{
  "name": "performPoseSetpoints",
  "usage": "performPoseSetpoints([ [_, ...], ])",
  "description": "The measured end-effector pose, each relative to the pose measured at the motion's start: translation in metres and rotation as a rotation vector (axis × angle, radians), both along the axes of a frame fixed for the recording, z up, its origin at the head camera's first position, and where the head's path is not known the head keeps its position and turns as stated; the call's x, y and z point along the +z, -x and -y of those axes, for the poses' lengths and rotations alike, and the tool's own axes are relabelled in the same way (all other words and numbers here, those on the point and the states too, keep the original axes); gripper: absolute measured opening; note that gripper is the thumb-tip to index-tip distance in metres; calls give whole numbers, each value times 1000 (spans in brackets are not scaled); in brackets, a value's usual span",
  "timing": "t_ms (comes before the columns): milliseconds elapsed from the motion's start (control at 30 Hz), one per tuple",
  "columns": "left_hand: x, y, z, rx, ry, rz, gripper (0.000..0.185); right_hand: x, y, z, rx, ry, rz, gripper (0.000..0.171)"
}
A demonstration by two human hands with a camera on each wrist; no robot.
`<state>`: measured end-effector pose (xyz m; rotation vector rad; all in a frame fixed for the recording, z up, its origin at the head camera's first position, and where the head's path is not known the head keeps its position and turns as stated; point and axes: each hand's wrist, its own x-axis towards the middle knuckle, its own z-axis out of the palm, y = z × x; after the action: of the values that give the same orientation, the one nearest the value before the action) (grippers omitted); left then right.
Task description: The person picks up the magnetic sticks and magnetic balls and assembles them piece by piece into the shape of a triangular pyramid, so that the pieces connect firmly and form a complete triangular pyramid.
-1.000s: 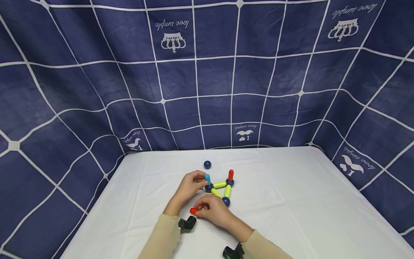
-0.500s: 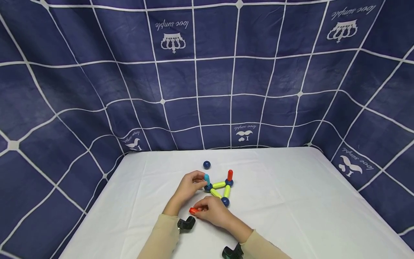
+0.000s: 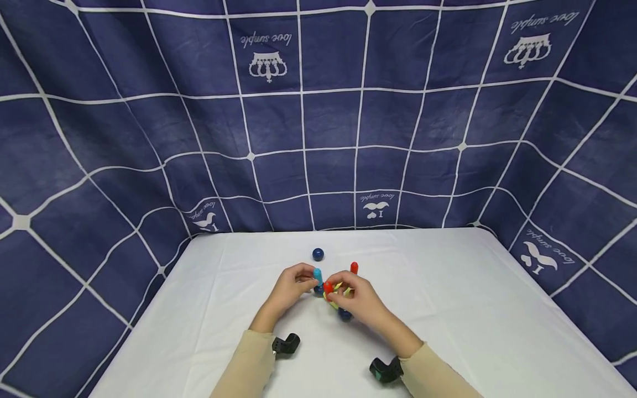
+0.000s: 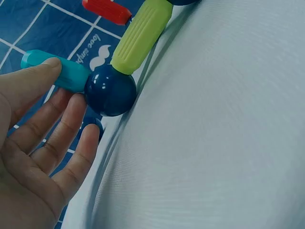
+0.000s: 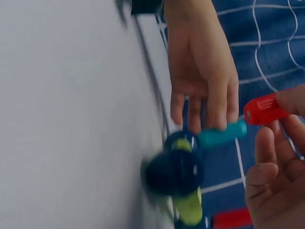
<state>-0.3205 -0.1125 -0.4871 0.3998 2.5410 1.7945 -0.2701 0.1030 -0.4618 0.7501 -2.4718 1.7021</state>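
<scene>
My left hand [image 3: 290, 287] pinches an upright light blue magnetic rod [image 4: 75, 77], whose lower end meets a dark blue ball [image 4: 110, 90]. Lime rods [image 4: 143, 36] join this ball to the others in a flat triangle. My right hand [image 3: 360, 298] grips a red magnetic rod [image 5: 265, 109] in the air over the triangle, just right of the light blue one. Another red rod [image 3: 354, 267] stands on the triangle's far right corner; that corner's ball is hidden behind my right hand in the head view. Part of the front ball [image 3: 344, 314] shows beneath the same hand.
A loose dark blue ball [image 3: 318, 254] lies behind the triangle on the white-covered table [image 3: 448, 309]. Blue checked cloth [image 3: 328, 121] hangs around the back and sides. Black wrist cameras [image 3: 287, 344] sit at both sleeves.
My right hand has lifted the red rod off the tabletop and carried it forward and right, over the triangle, now more upright. My left hand keeps its place on the light blue rod.
</scene>
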Motion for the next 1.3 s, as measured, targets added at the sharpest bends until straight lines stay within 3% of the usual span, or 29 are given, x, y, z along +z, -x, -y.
performPoseSetpoints([
  [200, 0, 0, -2, 12, 16, 5, 23, -12, 1, -28, -87, -17, -12, 21],
  [533, 2, -2, -3, 33, 9, -6, 23, -30, 5, -39, 3, -54, -45, 22],
  [833, 1, -2, -3, 37, 23, -26, 23, -38, 5, -41, 15, -62, -7, 21],
  [1100, 0, -3, -6, 51, 69, -49, 22, -39, 3, -40, -25, -94, 24, 21],
  [1300, 0, -4, -8, 44, 98, -98, 22, -20, -8, -35, -18, -95, 35, 20],
])
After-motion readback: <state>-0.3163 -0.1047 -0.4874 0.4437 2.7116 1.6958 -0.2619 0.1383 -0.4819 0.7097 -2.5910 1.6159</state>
